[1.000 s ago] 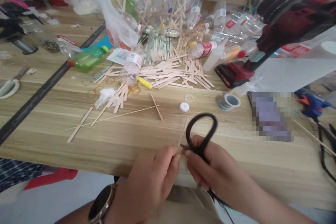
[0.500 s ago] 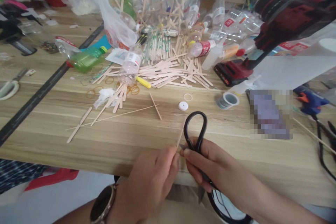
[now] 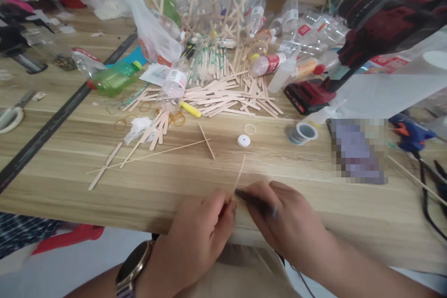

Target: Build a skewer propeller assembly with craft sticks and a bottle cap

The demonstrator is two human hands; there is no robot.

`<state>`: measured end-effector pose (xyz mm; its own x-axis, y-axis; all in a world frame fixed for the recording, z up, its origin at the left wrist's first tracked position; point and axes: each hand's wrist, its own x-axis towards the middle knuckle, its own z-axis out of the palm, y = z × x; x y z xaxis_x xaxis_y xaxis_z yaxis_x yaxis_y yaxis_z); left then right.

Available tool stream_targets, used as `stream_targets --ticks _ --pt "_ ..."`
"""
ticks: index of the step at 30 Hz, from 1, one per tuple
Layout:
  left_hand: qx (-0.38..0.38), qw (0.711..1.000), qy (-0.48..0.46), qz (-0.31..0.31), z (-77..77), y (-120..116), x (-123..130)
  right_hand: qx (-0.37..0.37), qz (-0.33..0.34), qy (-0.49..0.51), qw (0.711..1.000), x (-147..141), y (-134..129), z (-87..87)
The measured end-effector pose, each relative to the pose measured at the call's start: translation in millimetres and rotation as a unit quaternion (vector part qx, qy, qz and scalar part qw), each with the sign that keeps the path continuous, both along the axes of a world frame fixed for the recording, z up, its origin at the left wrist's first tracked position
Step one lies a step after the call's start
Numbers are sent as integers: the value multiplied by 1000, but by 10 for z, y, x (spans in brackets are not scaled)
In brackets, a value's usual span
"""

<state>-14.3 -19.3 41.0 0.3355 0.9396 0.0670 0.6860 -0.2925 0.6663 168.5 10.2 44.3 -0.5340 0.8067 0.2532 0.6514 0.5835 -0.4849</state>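
Note:
Near the table's front edge my left hand point(image 3: 202, 237) pinches a thin wooden stick point(image 3: 239, 173), which points up and away. A watch point(image 3: 134, 265) is on the left wrist. Close by on the right, my right hand point(image 3: 286, 219) is closed around the black-handled scissors point(image 3: 258, 202), blurred by motion, their near part touching or almost touching the stick. Most of the scissors is hidden by the hand. Beyond the hands lie a white round disc point(image 3: 243, 140), a thin ring point(image 3: 249, 129) and a short stick point(image 3: 206, 141).
Many craft sticks point(image 3: 223, 98) and plastic bottles lie at the back. A red power tool point(image 3: 310, 93), a wire spool point(image 3: 303, 133) and a blue glue gun point(image 3: 412, 132) are on the right. White-handled scissors point(image 3: 12, 118) lie far left, beside a dark strip point(image 3: 45, 130).
The scissors have turned in my right hand, their upright handle loop no longer showing. My right hand has rolled over, knuckles up. My left hand has shifted slightly left, still pinching the stick.

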Motion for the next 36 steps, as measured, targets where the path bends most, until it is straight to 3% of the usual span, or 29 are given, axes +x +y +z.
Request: stream_targets --ticks 2,3,5,6,7,8,9,10,11,13,15,16,17,18,20,22,23,24,26,28,29,30,31,34,35,36 --pt "1 1000 -27 -3 4 24 0 133 32 -21 990 26 9 -52" --pt "9 1000 -22 -3 -3 32 1 123 30 -17 992 27 16 -61" --pt "44 999 14 -6 -33 33 4 -52 -7 26 998 2 29 -26" --pt "68 997 32 -15 -52 27 6 -186 -25 54 981 -18 34 11" --pt "92 994 43 -28 -69 19 7 -318 -32 79 944 -38 36 51" --pt "113 992 46 -43 -79 11 7 -409 -29 95 907 -52 37 87" --pt "128 990 43 -52 -79 4 8 -449 -26 99 888 -58 34 110" --pt "128 990 41 -50 -70 0 8 -424 -27 95 900 -54 29 114" --pt "115 992 37 -40 -51 -1 8 -344 -27 79 935 -40 22 100" --pt "48 999 8 -19 0 4 7 -83 -9 18 996 6 6 33" --pt "-18 999 -31 -10 40 11 7 135 34 -39 989 47 -6 -35" --pt "-27 999 -39 -9 46 13 8 179 50 -50 981 55 -9 -51" --pt "-16 999 -34 -9 39 12 10 175 48 -45 982 52 -8 -49" --pt "10 1000 -16 -9 23 10 12 124 32 -27 991 40 -5 -29" --pt "89 996 23 -15 -26 0 16 -90 -1 22 996 3 6 42" --pt "147 988 36 -36 -67 -11 17 -303 -5 46 952 -21 12 102" --pt "159 986 35 -40 -76 -15 16 -338 -5 46 940 -20 12 110" --pt "156 986 35 -39 -75 -19 15 -313 -2 40 949 -11 8 100" --pt "118 992 29 -25 -57 -25 11 -118 4 13 993 20 -5 43" --pt "76 997 12 -11 -40 -29 9 84 27 -17 996 44 -18 -17" --pt "70 997 11 -8 -39 -31 9 127 36 -21 991 44 -22 -30" --pt "83 996 14 -9 -45 -32 9 116 33 -17 993 37 -24 -27" --pt "105 994 24 -16 -53 -33 10 58 22 -6 998 25 -25 -10" --pt "177 982 48 -46 -69 -39 16 -183 -7 30 983 -6 -29 61" --pt "180 982 47 -45 -62 -43 19 -192 -8 31 981 -5 -33 71" --pt "167 984 46 -38 -49 -47 21 -143 -4 24 989 2 -38 69"
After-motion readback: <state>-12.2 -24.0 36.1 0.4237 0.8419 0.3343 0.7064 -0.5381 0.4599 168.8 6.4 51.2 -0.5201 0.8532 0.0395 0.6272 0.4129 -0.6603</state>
